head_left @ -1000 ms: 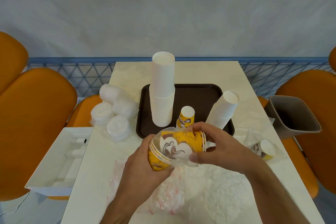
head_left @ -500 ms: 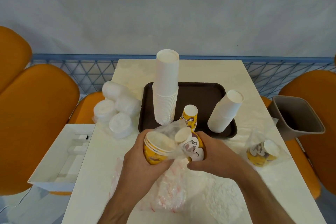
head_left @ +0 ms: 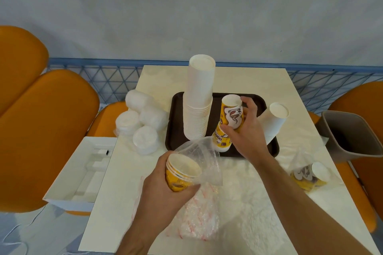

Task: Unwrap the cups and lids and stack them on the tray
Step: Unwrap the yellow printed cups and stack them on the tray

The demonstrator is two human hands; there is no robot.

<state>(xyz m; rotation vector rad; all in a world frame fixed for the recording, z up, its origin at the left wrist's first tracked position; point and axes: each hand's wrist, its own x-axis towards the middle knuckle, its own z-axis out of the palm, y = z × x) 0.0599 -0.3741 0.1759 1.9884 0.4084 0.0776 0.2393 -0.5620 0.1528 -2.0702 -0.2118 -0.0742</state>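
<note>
Right hand (head_left: 246, 128), fingers (head_left: 249, 105) wrapped round an upturned yellow cup (head_left: 232, 113), holds it atop the short yellow stack (head_left: 222, 141) on the brown tray (head_left: 257, 151). Left hand (head_left: 163, 184) grips nested yellow cups (head_left: 181, 174) in clear plastic wrap (head_left: 205, 157) at six o'clock of the tray. Tall white cup stack (head_left: 200, 97) stands at nine o'clock of the held cup; wrapped lids (head_left: 141, 122) sit on the worktop (head_left: 238, 213) beyond.

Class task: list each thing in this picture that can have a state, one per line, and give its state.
Left hand: grips nested yellow cups, mouths up, partly in clear wrap.
Right hand: holds yellow cup upside down over the yellow stack.
Tall white stack: upright on tray.
Short white stack: leaning.
Lids: wrapped.
Bin: open.
</note>
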